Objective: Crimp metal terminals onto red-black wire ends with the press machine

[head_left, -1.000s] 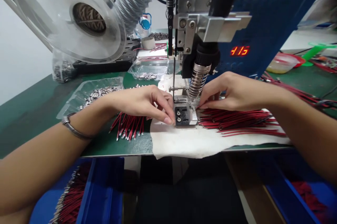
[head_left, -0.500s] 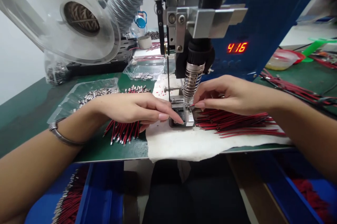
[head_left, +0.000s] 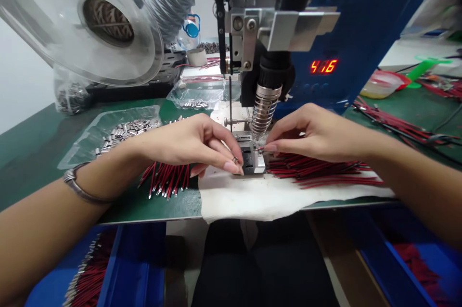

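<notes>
Two grips, one machine, one bracelet

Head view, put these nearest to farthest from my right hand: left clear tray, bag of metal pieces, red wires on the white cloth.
1. Red wires on the white cloth, just below your right hand.
2. Left clear tray, across to the left.
3. Bag of metal pieces, farther left and back.

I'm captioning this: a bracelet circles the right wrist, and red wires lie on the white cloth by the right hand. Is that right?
One slip: the head view shows the bracelet on the left wrist. Red wires do lie on the white cloth by the right hand.
</notes>
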`<state>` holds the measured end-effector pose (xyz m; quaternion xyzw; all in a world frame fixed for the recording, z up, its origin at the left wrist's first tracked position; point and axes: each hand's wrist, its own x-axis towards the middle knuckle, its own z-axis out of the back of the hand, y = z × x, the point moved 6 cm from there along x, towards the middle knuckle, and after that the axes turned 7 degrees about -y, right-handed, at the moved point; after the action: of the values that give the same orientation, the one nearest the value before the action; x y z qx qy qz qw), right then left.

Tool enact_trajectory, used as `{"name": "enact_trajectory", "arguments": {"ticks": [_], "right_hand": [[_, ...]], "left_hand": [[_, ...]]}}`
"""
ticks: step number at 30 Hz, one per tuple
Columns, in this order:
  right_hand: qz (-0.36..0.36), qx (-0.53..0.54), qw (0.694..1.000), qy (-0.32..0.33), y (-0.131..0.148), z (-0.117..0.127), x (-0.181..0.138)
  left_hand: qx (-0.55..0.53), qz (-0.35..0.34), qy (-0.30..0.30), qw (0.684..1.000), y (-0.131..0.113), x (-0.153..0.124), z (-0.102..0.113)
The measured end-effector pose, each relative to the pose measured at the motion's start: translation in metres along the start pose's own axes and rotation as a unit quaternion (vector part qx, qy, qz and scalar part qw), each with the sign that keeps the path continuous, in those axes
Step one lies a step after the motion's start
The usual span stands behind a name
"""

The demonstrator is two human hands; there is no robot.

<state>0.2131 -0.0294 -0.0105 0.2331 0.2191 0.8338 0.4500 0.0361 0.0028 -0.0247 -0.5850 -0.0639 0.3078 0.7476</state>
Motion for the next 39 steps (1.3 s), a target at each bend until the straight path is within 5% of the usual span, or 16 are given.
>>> {"name": "enact_trajectory", "arguments": {"ticks": [5, 10, 39], "right_hand": [[-0.018, 0.041, 0.998, -0.049, 0.0, -0.001, -0.006], [0.04, 0.013, 0.995, -0.095, 0.008, 0.001, -0.009], [0.035, 0.019, 0.993, -0.109, 0.01, -0.005, -0.011]], "left_hand": [[0.013, -0.023, -0.024, 0.999, -0.002, 0.0, 0.0], [0.051, -0.037, -0.026, 0.998, -0.001, 0.002, -0.002], [0.022, -0.094, -0.028, 0.995, 0.006, 0.011, -0.019]]}}
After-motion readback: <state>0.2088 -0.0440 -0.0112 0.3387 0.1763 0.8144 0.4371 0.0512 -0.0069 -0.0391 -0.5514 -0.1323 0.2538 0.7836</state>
